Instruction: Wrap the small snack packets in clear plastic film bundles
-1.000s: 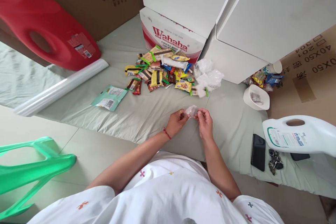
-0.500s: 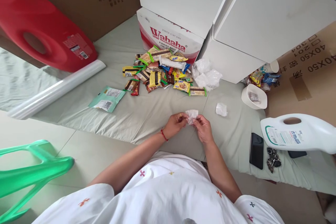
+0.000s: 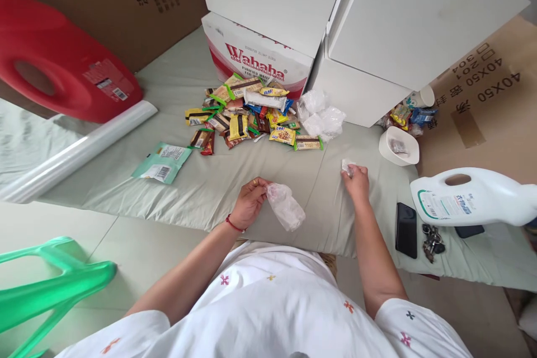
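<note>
My left hand (image 3: 249, 205), with a red cord at the wrist, pinches one end of a thin clear plastic bag (image 3: 287, 208). The bag hangs opened out to the right, above the pale green cloth (image 3: 327, 207). Farther right, my right hand (image 3: 356, 183) has its fingers closed on a small crumpled plastic bag (image 3: 347, 165) at the cloth, partly hidden by the fingers. Beyond both hands lies a pile of wrapped snack bars (image 3: 239, 126). More crumpled clear plastic bags (image 3: 322, 120) rest against its right side.
A Wahaha carton (image 3: 255, 59) stands behind the pile. To the left are a teal packet (image 3: 163, 162), a plastic film roll (image 3: 84, 148) and a red jug (image 3: 67, 56). On the right are a white bowl (image 3: 384, 145), white detergent bottle (image 3: 474, 196), phone (image 3: 406, 230) and keys (image 3: 432, 243).
My hands have parted. The left keeps the plastic bag, which has spread out, and moved left and slightly down. The right let go and reached right to the small crumpled bag.
</note>
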Demonstrator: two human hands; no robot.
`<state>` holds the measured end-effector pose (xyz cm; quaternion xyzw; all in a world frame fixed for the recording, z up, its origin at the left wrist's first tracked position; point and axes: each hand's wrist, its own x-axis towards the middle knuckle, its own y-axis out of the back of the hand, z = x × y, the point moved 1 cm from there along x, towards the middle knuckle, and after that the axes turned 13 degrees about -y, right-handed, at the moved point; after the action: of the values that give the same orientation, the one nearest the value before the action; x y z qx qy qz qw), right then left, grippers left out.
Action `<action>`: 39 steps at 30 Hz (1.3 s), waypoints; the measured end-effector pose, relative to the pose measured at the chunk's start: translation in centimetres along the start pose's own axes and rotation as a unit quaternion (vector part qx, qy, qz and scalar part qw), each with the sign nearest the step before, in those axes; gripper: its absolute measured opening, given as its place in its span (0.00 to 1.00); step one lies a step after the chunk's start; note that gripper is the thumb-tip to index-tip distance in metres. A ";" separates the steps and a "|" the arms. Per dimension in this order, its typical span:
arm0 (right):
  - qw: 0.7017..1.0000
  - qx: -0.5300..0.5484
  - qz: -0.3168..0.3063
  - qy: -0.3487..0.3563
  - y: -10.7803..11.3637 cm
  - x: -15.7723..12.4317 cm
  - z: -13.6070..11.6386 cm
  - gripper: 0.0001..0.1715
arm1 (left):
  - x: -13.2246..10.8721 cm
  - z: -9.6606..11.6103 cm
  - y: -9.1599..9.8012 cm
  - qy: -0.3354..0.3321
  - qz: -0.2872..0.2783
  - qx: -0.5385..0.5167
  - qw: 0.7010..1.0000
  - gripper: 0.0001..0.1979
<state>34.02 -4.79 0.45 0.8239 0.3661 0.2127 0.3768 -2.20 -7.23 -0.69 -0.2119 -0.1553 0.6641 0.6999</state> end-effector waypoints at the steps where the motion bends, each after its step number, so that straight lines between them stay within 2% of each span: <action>1: 1.000 -0.006 0.001 0.005 -0.2 1.1 -0.2 0.17 | -0.2 -0.2 0.1 -0.005 -0.003 0.015 1.000 0.08; 3: 1.000 0.003 0.018 0.017 -0.6 3.2 -1.4 0.14 | -0.3 -0.7 0.3 -0.015 -0.014 0.047 0.999 0.08; 5: 0.998 0.015 0.044 0.033 -0.9 5.3 -3.8 0.16 | -0.1 -1.1 0.2 -0.023 -0.032 0.078 0.996 0.08; 8: 0.991 0.042 0.098 0.082 -1.3 8.1 -9.0 0.19 | 0.2 -1.2 0.1 -0.032 -0.062 0.122 0.990 0.08; 10: 0.985 0.020 0.123 0.120 -1.8 9.8 -12.7 0.22 | 0.3 -1.2 0.0 -0.034 -0.072 0.137 0.987 0.08; 12: 0.985 -0.017 0.095 0.145 -2.4 11.1 -15.8 0.24 | 0.3 -1.1 0.0 -0.036 -0.072 0.138 0.987 0.08; 14: 0.986 -0.051 0.027 0.155 -3.0 12.2 -17.9 0.22 | 0.2 -1.0 0.0 -0.039 -0.067 0.133 0.988 0.08; 17: 0.982 -0.079 -0.052 0.163 -2.9 12.9 -19.2 0.20 | 0.1 -1.0 0.1 -0.041 -0.059 0.121 0.990 0.08; 19: 0.982 -0.071 -0.037 0.171 -1.9 12.4 -19.1 0.22 | 0.0 -1.0 0.1 -0.039 -0.049 0.104 0.993 0.09; 21: 0.983 -0.053 0.005 0.175 -0.6 10.8 -18.0 0.22 | 0.1 -1.1 0.1 -0.035 -0.035 0.082 0.995 0.10; 23: 0.984 -0.015 0.022 0.174 0.3 7.7 -16.0 0.21 | 0.3 -1.1 0.0 -0.032 -0.014 0.057 0.998 0.12; 24: 0.983 0.045 -0.006 0.176 0.5 5.6 -14.8 0.19 | 0.5 -1.2 0.0 -0.031 -0.003 0.045 0.999 0.13; 26: 0.966 0.156 -0.131 0.160 0.0 0.9 -12.1 0.18 | 0.9 -1.2 -0.2 -0.029 0.016 0.025 0.999 0.14; 28: 0.941 0.228 -0.228 0.099 -1.0 -3.9 -9.6 0.22 | 1.2 -1.2 -0.4 -0.025 0.030 0.013 0.999 0.16; 30: 0.925 0.269 -0.267 0.039 -2.1 -8.1 -7.9 0.26 | 1.5 -1.3 -0.7 -0.022 0.041 0.004 0.999 0.16; 32: 0.924 0.278 -0.260 0.030 -2.9 -11.3 -7.1 0.27 | 1.5 -1.3 -1.1 -0.022 0.048 -0.001 0.999 0.17; 34: 0.938 0.249 -0.230 0.069 -3.5 -13.4 -7.2 0.27 | 1.5 -1.4 -1.3 -0.026 0.049 0.004 0.998 0.17; 37: 0.955 0.175 -0.194 0.137 -4.5 -14.5 -8.0 0.20 | 1.3 -1.5 -1.6 -0.029 0.043 0.022 0.998 0.18; 39: 0.958 0.157 -0.193 0.146 -5.1 -14.3 -8.5 0.13 | 1.2 -1.5 -1.6 -0.028 0.038 0.026 0.999 0.19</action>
<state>17.28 -9.44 0.72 0.7464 0.5978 0.1935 0.2192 0.02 -6.18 -1.29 -0.1806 -0.1489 0.6997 0.6750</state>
